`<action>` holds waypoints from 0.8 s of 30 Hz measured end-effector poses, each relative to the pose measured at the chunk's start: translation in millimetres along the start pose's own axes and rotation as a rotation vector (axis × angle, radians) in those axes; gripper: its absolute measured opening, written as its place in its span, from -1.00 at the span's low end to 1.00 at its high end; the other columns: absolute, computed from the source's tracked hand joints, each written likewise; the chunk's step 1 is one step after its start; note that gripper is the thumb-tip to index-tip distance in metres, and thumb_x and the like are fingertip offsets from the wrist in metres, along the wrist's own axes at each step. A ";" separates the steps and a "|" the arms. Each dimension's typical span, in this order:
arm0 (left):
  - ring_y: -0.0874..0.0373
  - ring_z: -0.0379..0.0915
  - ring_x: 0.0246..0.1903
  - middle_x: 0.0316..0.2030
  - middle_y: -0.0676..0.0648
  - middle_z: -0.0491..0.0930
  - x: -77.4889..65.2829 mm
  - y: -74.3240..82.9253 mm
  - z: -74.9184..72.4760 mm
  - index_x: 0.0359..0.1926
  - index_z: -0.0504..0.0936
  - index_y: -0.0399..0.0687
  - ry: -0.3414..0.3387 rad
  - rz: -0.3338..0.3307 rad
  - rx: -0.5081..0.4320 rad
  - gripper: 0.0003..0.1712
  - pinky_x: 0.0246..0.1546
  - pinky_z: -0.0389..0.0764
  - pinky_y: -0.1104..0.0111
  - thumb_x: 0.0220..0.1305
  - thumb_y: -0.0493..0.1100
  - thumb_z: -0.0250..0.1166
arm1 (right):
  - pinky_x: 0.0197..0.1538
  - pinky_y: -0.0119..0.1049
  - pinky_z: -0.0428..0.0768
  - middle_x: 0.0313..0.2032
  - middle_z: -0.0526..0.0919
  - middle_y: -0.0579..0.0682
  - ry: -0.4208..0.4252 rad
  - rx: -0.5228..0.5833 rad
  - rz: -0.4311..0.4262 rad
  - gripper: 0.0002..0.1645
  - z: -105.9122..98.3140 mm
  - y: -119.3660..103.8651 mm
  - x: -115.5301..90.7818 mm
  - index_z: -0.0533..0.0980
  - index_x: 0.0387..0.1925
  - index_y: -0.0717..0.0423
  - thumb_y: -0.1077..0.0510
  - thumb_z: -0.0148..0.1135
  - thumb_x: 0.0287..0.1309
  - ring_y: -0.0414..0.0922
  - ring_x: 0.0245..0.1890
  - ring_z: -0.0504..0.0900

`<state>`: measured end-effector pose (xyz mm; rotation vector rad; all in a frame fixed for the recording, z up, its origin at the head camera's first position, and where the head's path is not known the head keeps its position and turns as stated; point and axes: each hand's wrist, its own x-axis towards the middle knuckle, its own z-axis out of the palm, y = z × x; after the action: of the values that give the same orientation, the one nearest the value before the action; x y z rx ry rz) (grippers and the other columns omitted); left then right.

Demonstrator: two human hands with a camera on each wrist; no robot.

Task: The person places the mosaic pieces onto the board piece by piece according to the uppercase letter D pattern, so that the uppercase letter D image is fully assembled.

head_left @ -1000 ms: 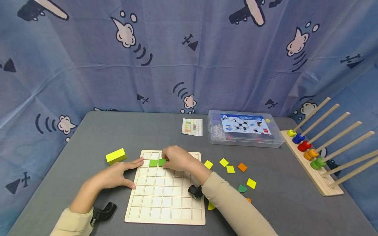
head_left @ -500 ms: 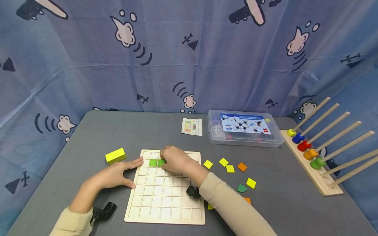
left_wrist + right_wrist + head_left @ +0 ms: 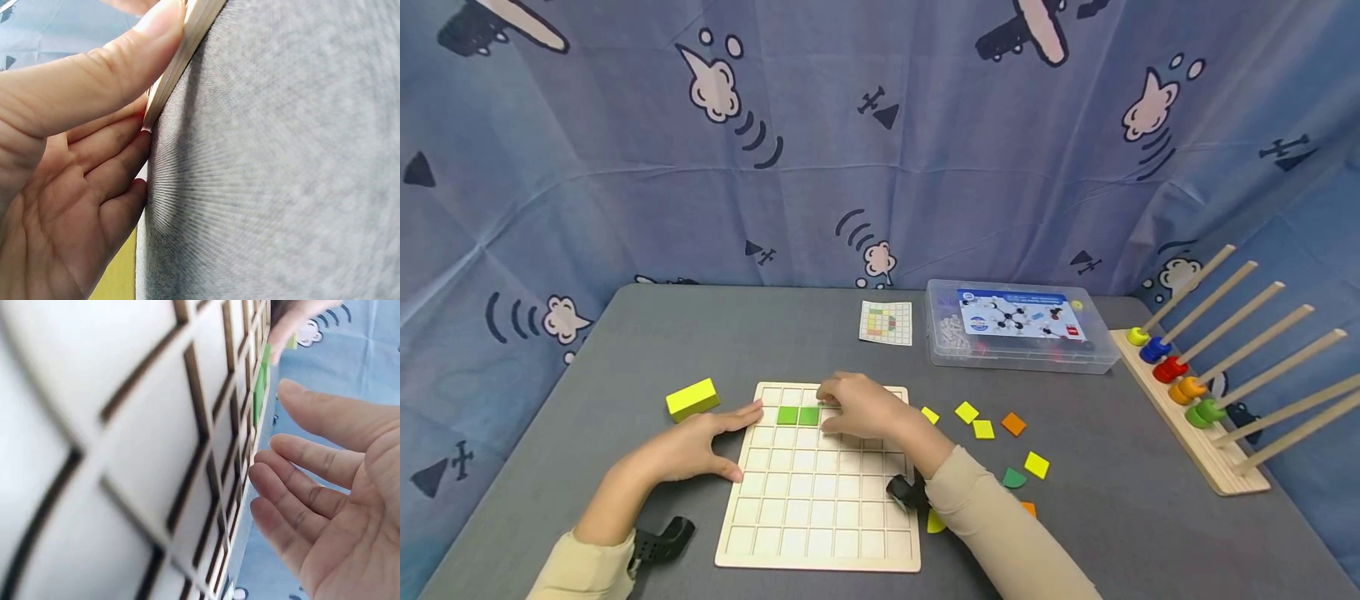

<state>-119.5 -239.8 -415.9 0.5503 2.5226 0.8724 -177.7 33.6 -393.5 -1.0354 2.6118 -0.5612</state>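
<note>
A pale wooden grid board (image 3: 820,508) lies on the table in front of me. Two green square tiles, a left one (image 3: 787,415) and a right one (image 3: 808,416), sit side by side in cells of its second row from the far edge. My right hand (image 3: 865,406) hovers just right of them; in the right wrist view its thumb and fingers (image 3: 300,450) are apart with nothing between them. My left hand (image 3: 688,446) rests at the board's left edge, thumb and fingertips touching the wooden side (image 3: 169,81).
A yellow block (image 3: 692,399) stands left of the board. Loose yellow tiles (image 3: 966,412), orange tiles (image 3: 1013,423) and a green rounded piece (image 3: 1014,477) lie to the right. Behind are a pattern card (image 3: 886,323), a clear plastic box (image 3: 1022,325) and a peg rack (image 3: 1195,408).
My right hand has let go of the right green tile, which now lies flush beside the left one, and has drawn back slightly to the right. The left hand has stayed put.
</note>
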 end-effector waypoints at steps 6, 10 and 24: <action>-0.12 0.01 0.40 0.43 -0.06 0.11 0.7 -1.3 0.2 0.41 0.22 -0.08 -0.003 0.007 0.010 0.08 0.22 0.26 -0.02 -0.12 0.16 0.44 | -0.01 -0.15 0.56 -0.05 0.60 0.10 0.087 0.111 0.006 -0.49 -10.8 18.8 -28.4 0.52 0.07 0.24 0.14 0.35 0.08 0.00 -0.03 0.59; -0.12 0.01 0.40 0.43 -0.06 0.11 1.9 -2.7 0.3 0.41 0.21 -0.07 -0.006 0.016 0.023 0.08 0.21 0.28 -0.01 -0.12 0.18 0.43 | 0.00 -0.09 0.56 -0.03 0.60 0.11 0.141 0.134 0.072 -0.48 -17.2 36.5 -51.2 0.51 0.08 0.25 0.15 0.36 0.07 0.03 -0.03 0.58; -0.12 0.00 0.40 0.45 -0.05 0.07 1.6 -5.7 1.1 0.42 0.19 -0.05 -0.010 0.011 0.001 0.08 0.21 0.29 -0.01 -0.10 0.17 0.43 | -0.02 -0.08 0.56 -0.08 0.62 0.13 0.095 0.173 0.259 -0.45 -29.4 79.7 -95.6 0.52 0.06 0.29 0.16 0.40 0.01 0.04 -0.08 0.59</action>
<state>-121.5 -242.6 -420.7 0.5682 2.5131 0.8705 -168.9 161.2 -392.7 -0.6197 2.6640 -0.7718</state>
